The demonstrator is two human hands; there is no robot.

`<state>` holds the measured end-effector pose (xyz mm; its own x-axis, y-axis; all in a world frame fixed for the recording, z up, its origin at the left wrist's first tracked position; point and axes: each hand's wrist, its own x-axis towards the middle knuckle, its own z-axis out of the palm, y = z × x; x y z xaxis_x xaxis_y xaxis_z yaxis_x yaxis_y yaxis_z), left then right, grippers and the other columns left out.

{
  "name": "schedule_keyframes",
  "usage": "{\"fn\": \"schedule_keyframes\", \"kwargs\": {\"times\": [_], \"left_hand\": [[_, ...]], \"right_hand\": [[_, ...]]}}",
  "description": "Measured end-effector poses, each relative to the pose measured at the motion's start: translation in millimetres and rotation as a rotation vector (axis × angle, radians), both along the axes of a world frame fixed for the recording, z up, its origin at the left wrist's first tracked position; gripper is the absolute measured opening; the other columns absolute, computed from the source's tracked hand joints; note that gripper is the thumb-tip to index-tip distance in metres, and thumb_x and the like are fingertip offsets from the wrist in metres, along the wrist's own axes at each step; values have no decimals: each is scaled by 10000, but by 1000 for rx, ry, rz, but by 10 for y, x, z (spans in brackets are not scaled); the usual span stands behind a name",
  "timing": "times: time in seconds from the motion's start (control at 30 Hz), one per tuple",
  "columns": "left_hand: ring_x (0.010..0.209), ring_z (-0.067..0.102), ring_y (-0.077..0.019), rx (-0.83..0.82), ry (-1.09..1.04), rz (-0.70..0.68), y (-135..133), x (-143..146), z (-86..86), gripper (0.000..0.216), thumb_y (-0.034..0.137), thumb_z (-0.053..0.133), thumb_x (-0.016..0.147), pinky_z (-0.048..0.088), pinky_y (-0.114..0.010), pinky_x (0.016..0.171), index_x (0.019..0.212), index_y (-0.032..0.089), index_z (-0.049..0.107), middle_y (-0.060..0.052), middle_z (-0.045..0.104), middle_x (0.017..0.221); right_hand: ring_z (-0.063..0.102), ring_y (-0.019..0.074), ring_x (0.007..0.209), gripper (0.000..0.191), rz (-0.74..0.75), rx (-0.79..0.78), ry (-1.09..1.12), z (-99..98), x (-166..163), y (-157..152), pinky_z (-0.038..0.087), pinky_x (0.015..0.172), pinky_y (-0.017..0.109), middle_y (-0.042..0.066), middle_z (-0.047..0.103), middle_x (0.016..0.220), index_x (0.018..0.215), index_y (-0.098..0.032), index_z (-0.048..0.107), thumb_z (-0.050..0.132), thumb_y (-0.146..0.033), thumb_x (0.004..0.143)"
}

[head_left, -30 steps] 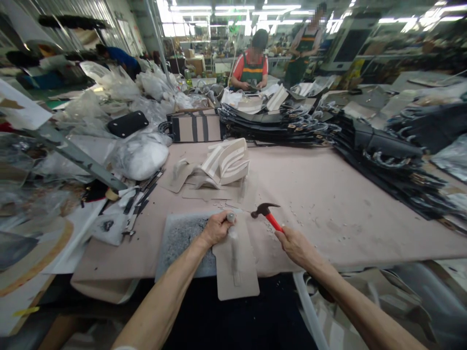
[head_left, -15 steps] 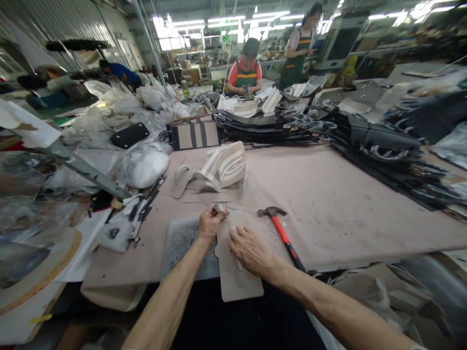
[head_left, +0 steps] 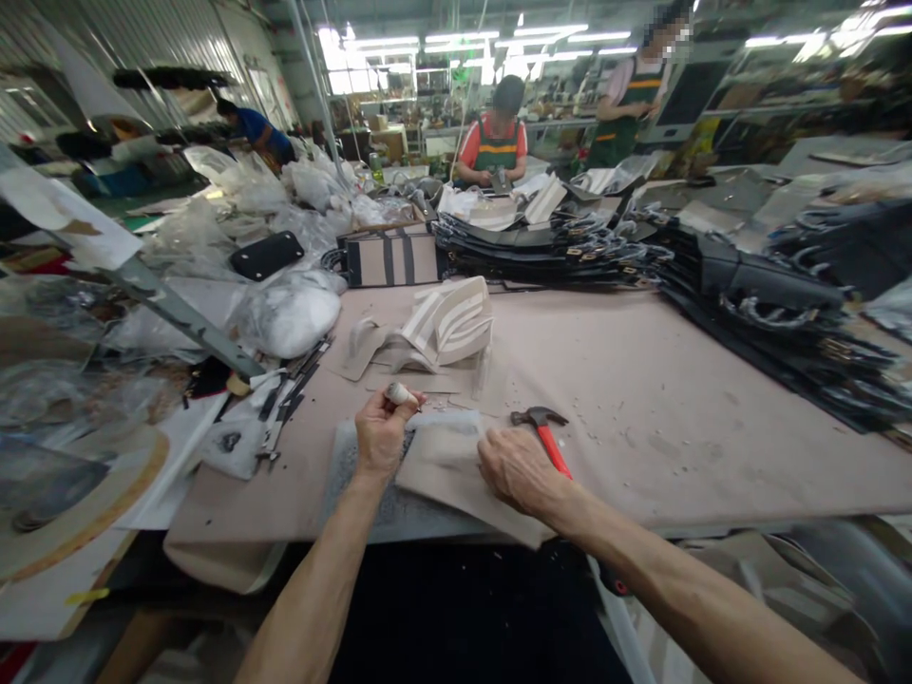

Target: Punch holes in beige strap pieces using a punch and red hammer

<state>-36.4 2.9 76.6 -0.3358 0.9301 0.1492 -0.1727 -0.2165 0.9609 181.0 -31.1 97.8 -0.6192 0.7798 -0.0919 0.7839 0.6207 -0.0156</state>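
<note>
My left hand is closed round a short metal punch with its top sticking out above the thumb. My right hand presses on and grips a flat beige leather piece, which lies turned sideways over a grey cutting pad. A red-handled hammer rests on the table just right of my right hand, untouched.
A pile of folded beige pieces sits behind the pad. Black bag parts are stacked along the right and back. Plastic bags and tools clutter the left. A person in an orange shirt works at the far end.
My right hand put the hammer down on the table and moved onto the beige piece, which has been turned from lengthwise to sideways. My left hand lifted the punch slightly left.
</note>
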Motion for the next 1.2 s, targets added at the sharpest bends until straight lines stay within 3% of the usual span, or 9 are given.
{"fn": "schedule_keyframes", "kwargs": {"times": [0.1,0.17,0.33,0.5,0.67,0.77,0.83,1.0,1.2], "left_hand": [[799,721,-182,17,21,8,-2,30,-26,306,329,810,728,578,-326,803,927,150,662,-41,744,842],[790,710,-169,-7,47,-36,19,86,-67,286,320,800,734,567,-307,795,924,153,667,-36,744,841],[770,674,-151,-94,188,-177,92,289,-320,189,283,756,741,534,-259,746,861,153,691,-30,732,825],[780,675,-161,-122,217,-272,155,397,-633,202,305,726,755,527,-266,744,890,161,687,-36,733,846],[791,683,-161,-161,203,-302,181,407,-779,233,330,721,752,531,-265,747,914,173,661,-31,739,861],[816,697,-174,-191,138,-302,178,395,-791,288,350,728,750,543,-283,763,957,171,639,-45,744,890],[834,704,-182,-200,112,-305,175,388,-790,304,354,731,752,548,-293,775,970,165,636,-56,746,900],[842,711,-187,-203,147,-316,175,394,-803,301,363,741,746,550,-297,787,956,172,640,-49,749,890],[848,716,-192,-203,169,-329,178,410,-808,310,374,735,746,550,-296,788,960,176,628,-42,749,881]], "right_hand": [[662,271,759,269,-322,-51,66,-24,-71,-169,397,643,341,136,680,838,1040,-121,599,451,-336,973],[689,288,761,374,-440,-90,145,-91,-151,-265,421,630,340,129,704,831,1206,-114,547,445,-396,982],[718,283,751,393,-502,-172,273,-291,-386,-402,456,607,332,110,731,827,1317,-176,515,355,-376,1019],[722,272,746,415,-579,-159,310,-326,-504,-440,472,625,334,101,740,846,1391,-210,479,312,-327,1029],[711,301,842,557,-594,-249,411,-328,-496,-470,496,720,376,144,734,930,1377,-154,506,391,-541,993],[690,265,873,569,-594,-249,559,-356,-337,-436,491,762,360,125,716,995,1378,-148,497,386,-552,993],[667,250,896,507,-633,-146,575,-405,-143,-389,482,787,350,120,691,1020,1326,-144,531,406,-507,995],[594,287,956,355,-736,144,262,-618,465,-326,451,803,374,167,621,1032,1168,-128,597,509,-395,952],[611,253,819,263,-833,-4,72,-810,867,-408,406,675,327,125,597,965,1092,-147,578,481,-357,967]]}}
